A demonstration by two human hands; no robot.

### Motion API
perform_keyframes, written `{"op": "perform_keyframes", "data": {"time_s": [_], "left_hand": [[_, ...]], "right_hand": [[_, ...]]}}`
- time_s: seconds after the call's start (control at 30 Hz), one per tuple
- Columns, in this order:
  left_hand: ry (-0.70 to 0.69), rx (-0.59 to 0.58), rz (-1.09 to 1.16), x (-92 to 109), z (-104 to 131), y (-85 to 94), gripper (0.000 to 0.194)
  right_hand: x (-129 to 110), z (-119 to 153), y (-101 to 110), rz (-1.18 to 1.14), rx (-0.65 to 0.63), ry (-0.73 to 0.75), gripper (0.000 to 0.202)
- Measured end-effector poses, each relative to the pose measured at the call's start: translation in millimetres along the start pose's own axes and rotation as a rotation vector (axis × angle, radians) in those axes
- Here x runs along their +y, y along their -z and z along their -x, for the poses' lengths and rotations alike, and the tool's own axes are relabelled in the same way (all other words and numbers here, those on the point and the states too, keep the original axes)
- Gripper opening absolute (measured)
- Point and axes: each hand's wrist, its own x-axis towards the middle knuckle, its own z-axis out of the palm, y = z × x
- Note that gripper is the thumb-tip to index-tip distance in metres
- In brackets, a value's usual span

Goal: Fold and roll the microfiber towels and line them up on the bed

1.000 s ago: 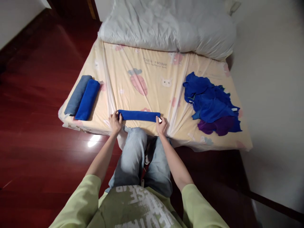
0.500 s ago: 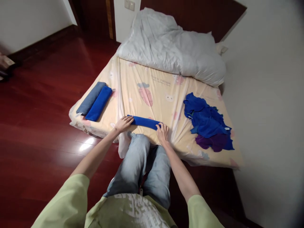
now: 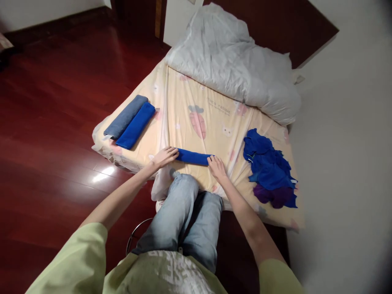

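Note:
A narrow strip of blue cloth (image 3: 193, 157), rolled or folded lengthwise, lies across the near side of the bed. At its left end is my left hand (image 3: 165, 156), fingers bent over the fabric. My right hand (image 3: 217, 166) grips the right end, its fingertips on top of the cloth; both thumbs are largely hidden. To the left, a folded blue cloth (image 3: 136, 126) rests against a grey-blue one (image 3: 126, 117), both long and narrow. A crumpled pile of blue cloths (image 3: 268, 163) is on the right, with a purple cloth (image 3: 271, 197) at its near edge.
The bed carries a cream printed sheet (image 3: 211, 92). A bunched white quilt (image 3: 232, 65) lies at the headboard (image 3: 281, 28). On the right, a wall (image 3: 346, 163) runs close to the bed. Dark red flooring (image 3: 58, 134) extends on the left.
The camera view has turned a little, shifting the bed in the picture. Both hands stay at the ends of the blue strip, and my right fingers now lie straighter over it.

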Motion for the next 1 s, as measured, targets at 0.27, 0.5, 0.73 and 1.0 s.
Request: {"op": "perform_keyframes", "data": {"time_s": [0.27,0.5,0.73,1.0], "left_hand": [[0.384,0.335,-0.084,15.1,108.4,0.9,0.028],[0.497,0.413,-0.170,-13.9,160.6,-14.0,0.029],[0.580,0.268,-0.040,-50.4,161.4,-1.9,0.038],[0.664,0.260,-0.009,-60.1,141.3,2.8,0.039]], "right_hand": [[-54.4,-143.1,73.8,0.042,0.203,0.217,0.038],[-166.6,-256.9,75.4,-0.055,0.173,0.339,0.044],[-191.4,-308.5,37.8,-0.302,0.209,0.222,0.044],[-201.4,-343.5,11.5,-0.498,0.246,0.202,0.045]]}}
